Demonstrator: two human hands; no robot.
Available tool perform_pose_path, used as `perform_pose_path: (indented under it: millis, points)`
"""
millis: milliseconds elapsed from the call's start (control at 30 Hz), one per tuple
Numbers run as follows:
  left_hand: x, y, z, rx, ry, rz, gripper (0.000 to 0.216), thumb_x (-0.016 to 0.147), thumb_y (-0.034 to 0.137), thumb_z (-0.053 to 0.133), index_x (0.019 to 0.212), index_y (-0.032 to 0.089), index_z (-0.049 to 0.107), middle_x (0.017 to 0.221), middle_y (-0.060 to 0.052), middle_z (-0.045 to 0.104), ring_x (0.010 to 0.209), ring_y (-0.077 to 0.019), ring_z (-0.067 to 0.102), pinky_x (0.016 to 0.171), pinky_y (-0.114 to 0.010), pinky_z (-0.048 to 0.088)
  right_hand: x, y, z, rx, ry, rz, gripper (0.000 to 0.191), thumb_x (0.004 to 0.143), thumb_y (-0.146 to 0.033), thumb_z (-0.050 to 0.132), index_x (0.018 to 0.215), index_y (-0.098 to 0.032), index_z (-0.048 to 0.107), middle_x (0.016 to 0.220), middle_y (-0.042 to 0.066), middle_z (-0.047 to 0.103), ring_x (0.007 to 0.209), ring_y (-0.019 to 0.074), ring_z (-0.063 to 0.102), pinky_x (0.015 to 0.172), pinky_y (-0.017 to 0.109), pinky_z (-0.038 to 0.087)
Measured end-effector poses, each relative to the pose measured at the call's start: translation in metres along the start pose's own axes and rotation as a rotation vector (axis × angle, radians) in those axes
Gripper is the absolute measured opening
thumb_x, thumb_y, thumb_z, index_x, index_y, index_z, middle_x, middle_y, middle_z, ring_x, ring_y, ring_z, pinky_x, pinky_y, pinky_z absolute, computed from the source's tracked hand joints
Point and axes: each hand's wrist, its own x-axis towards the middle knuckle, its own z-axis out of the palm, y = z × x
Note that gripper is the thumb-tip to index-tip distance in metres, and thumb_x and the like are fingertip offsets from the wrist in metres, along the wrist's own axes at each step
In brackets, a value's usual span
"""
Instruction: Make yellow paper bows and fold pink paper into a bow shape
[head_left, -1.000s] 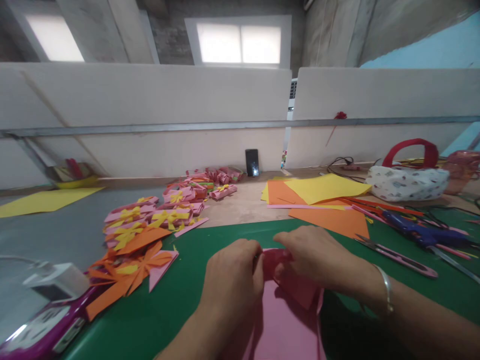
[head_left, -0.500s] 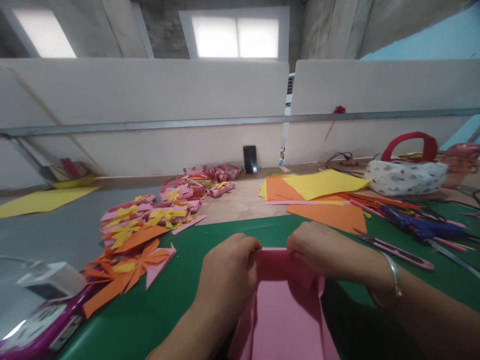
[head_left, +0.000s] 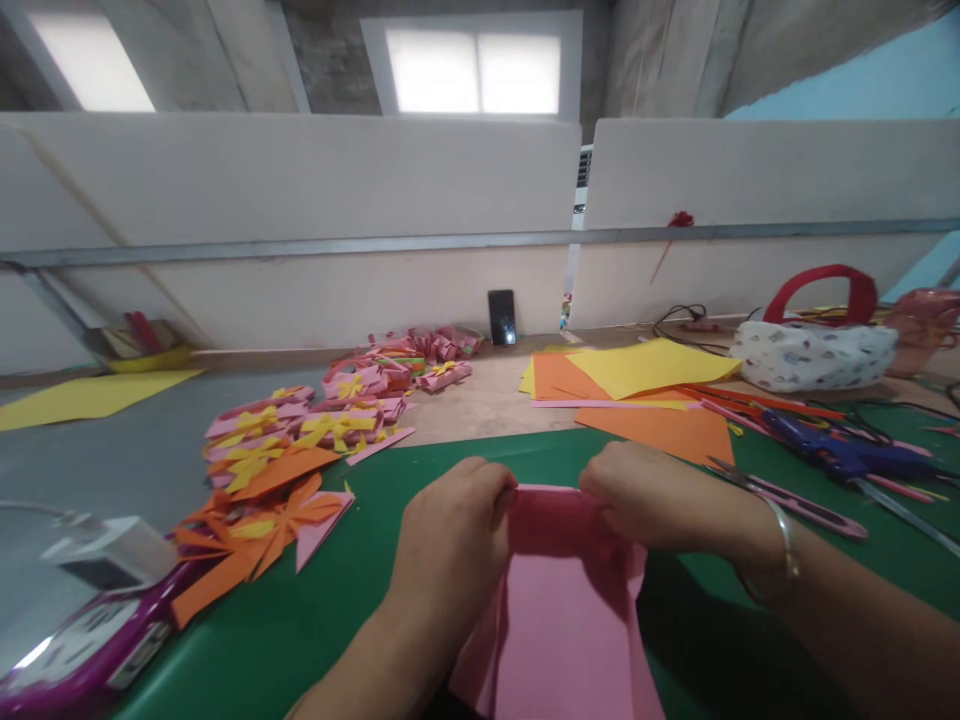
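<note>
A pink sheet of folded paper (head_left: 566, 620) lies before me at the bottom of the head view, its sides and far edge standing up like a shallow box. My left hand (head_left: 457, 530) pinches its far left corner between thumb and fingers. At the far right corner, my right hand (head_left: 637, 500) grips the same raised edge, its fingertips partly hidden behind the hand. Beneath the paper is a green mat (head_left: 300, 650). The near end of the paper runs out of the picture.
Pink, yellow and orange paper bows (head_left: 337, 430) are piled at left, near a purple power strip (head_left: 97, 640) with a white charger (head_left: 112, 555). On the right are scissors (head_left: 787, 500), a blue glue gun (head_left: 840, 445), coloured sheets (head_left: 645, 368) and a bag (head_left: 817, 355). A phone (head_left: 502, 318) leans behind.
Both hands keep their hold on the paper's far corners. The paper's far edge has shifted slightly up and its near part slightly left in the picture.
</note>
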Motion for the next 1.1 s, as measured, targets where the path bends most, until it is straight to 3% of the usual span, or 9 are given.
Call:
perform_pose_path:
  millis: [200, 433, 667, 867, 1100]
  points:
    - [0.002, 0.001, -0.001, -0.009, 0.025, 0.026, 0.02, 0.081, 0.015, 0.045, 0.077, 0.021, 0.063, 0.079, -0.002, 0.061, 0.074, -0.0154, 0.056, 0.062, -0.026, 0.037, 0.0, 0.003, -0.003, 0.017, -0.034, -0.023, 0.017, 0.061, -0.006, 0.053, 0.055, -0.017, 0.064, 0.044, -0.003, 0.049, 0.038, 0.0063, 0.029, 0.04, 0.022, 0.017]
    - [-0.003, 0.005, 0.007, -0.044, -0.002, 0.094, 0.018, 0.081, 0.019, 0.045, 0.07, 0.02, 0.06, 0.072, -0.002, 0.06, 0.068, -0.0146, 0.054, 0.059, -0.026, 0.036, 0.009, -0.019, -0.002, 0.063, 0.187, 0.042, 0.019, 0.078, -0.027, 0.052, 0.067, -0.019, 0.066, 0.062, 0.002, 0.065, 0.051, 0.0116, 0.048, 0.046, 0.023, 0.019]
    - [-0.004, 0.005, 0.007, -0.092, -0.048, 0.071, 0.02, 0.081, 0.019, 0.045, 0.069, 0.02, 0.061, 0.073, -0.002, 0.06, 0.068, -0.0149, 0.054, 0.06, -0.026, 0.036, 0.013, -0.023, 0.007, 0.075, 0.232, 0.006, 0.019, 0.075, -0.016, 0.054, 0.058, -0.016, 0.062, 0.056, 0.001, 0.063, 0.045, 0.0085, 0.037, 0.045, 0.023, 0.017]
    - [-0.004, 0.007, 0.006, -0.071, -0.068, 0.065, 0.02, 0.081, 0.019, 0.044, 0.067, 0.02, 0.059, 0.071, -0.003, 0.059, 0.067, -0.0154, 0.053, 0.059, -0.027, 0.036, 0.012, -0.023, 0.007, 0.073, 0.22, -0.002, 0.016, 0.07, -0.011, 0.056, 0.056, -0.017, 0.061, 0.054, 0.0, 0.061, 0.044, 0.0073, 0.034, 0.045, 0.023, 0.016]
    - [-0.002, 0.006, 0.008, -0.052, -0.039, 0.05, 0.02, 0.079, 0.015, 0.042, 0.068, 0.019, 0.059, 0.071, -0.003, 0.057, 0.067, -0.0152, 0.053, 0.06, -0.027, 0.036, 0.012, -0.026, 0.004, 0.073, 0.195, -0.014, 0.025, 0.084, -0.025, 0.049, 0.066, -0.019, 0.065, 0.065, 0.003, 0.068, 0.052, 0.0115, 0.052, 0.048, 0.024, 0.022]
